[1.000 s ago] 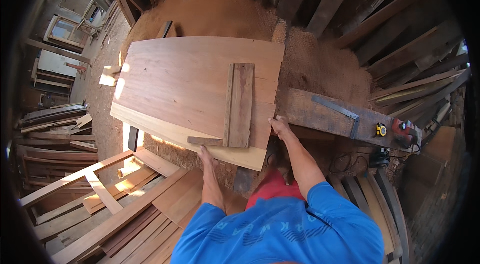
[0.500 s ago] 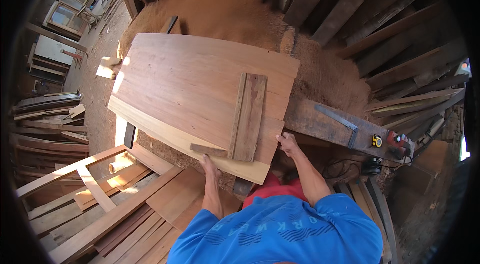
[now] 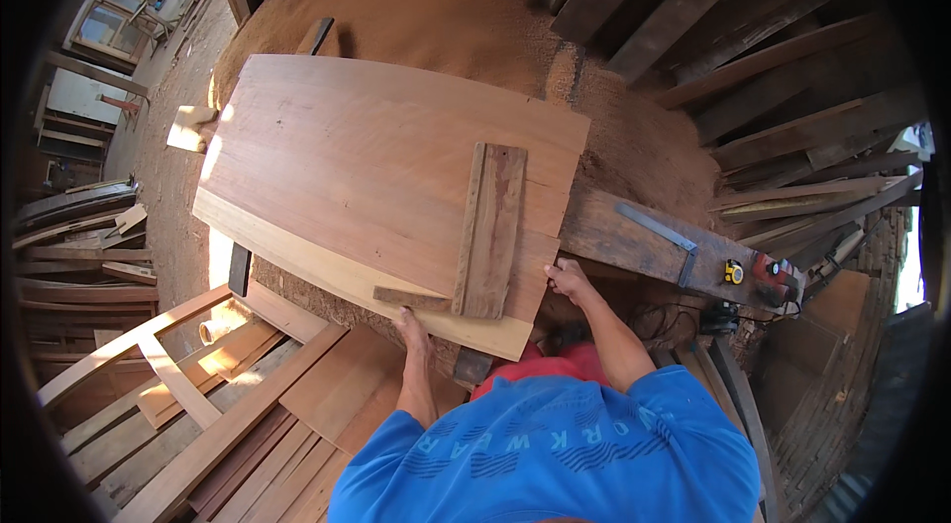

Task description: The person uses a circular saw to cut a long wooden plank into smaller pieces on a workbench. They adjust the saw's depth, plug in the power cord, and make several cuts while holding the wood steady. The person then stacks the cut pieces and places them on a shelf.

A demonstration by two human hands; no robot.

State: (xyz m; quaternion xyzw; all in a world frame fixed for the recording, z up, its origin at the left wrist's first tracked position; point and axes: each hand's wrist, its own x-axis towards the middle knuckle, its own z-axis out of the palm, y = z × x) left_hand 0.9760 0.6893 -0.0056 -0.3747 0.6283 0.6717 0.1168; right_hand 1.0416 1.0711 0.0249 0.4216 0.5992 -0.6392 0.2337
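Off the near left corner of the wide wooden panel (image 3: 376, 147), a jointed wooden frame (image 3: 178, 365) sits over loose boards; swinging the panel that way could knock it. A dark crossbar (image 3: 240, 270) juts from beneath the panel's near edge; uneven bearing there could let the panel tip. The panel lies flat in front of the person. At its near edge the left hand (image 3: 416, 333) is partly closed, thumb on top, fingers hidden underneath. Just beyond the thumb, a short wooden strip (image 3: 411, 299) and a broad wooden batten (image 3: 495, 231) rest on the panel, apparently unfastened, so a tilt could slide them off. At the panel's right end the right hand (image 3: 569, 281) is mostly closed, seemingly pinching the edge. Right of the panel, a metal square (image 3: 654, 231) and yellow tape measure (image 3: 733, 271) could be pushed off the bench beam (image 3: 604, 226) by a hard rightward shove.
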